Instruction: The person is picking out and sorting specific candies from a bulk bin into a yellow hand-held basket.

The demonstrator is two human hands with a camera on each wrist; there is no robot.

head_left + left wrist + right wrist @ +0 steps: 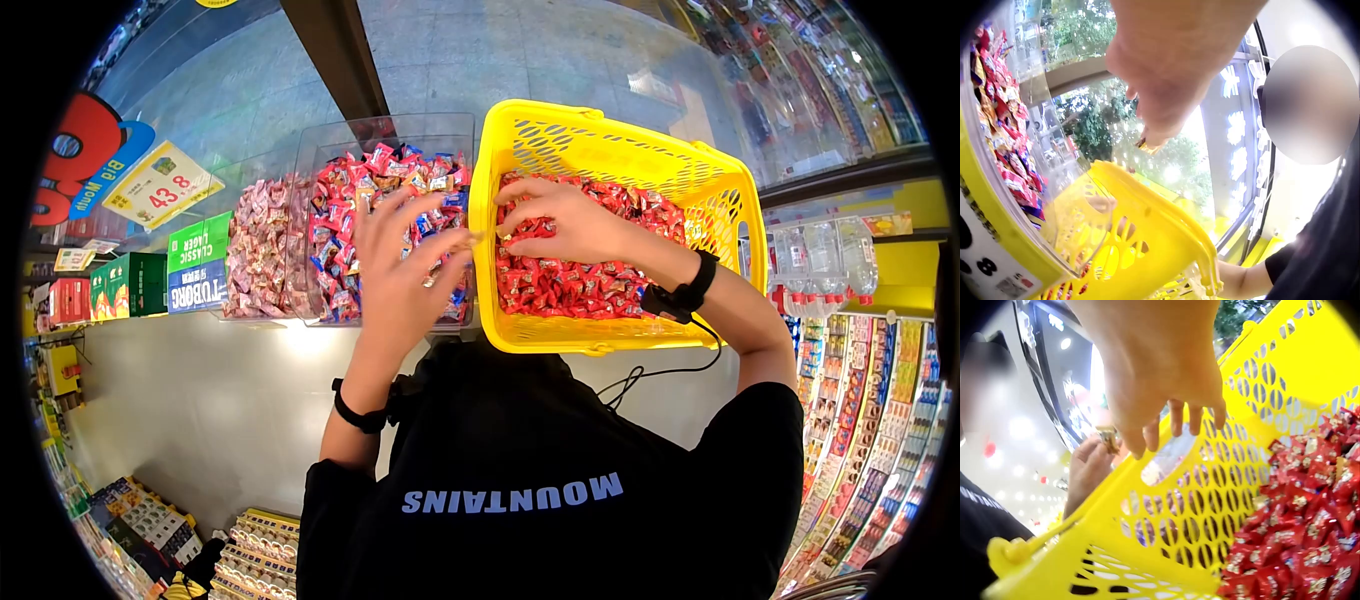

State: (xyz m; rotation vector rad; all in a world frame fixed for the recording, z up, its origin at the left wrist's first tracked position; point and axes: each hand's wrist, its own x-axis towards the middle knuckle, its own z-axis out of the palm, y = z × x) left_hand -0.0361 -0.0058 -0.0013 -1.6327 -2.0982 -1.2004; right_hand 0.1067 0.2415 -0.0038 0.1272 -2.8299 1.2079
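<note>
Above the edge between a clear bin of mixed wrapped candies [340, 200] and a yellow basket [620, 125], my left hand [400, 270] is raised with spread fingers. A small gold-brown wrapped candy [1147, 147] is pinched at its fingertips, and the same candy [1109, 439] shows in the right wrist view. My right hand [560, 225] hangs over the basket's left part, above many red-wrapped candies [570, 290]. Its fingers [1175, 419] bend loosely downward near the perforated wall, holding nothing visible.
Left of the mixed candies is a bin of pale pink candies [262, 240], then a green and blue Tuborg box [200, 262] and a price sign [163, 187]. Clear bottles [825, 260] stand right of the basket. Glass lies behind the bins.
</note>
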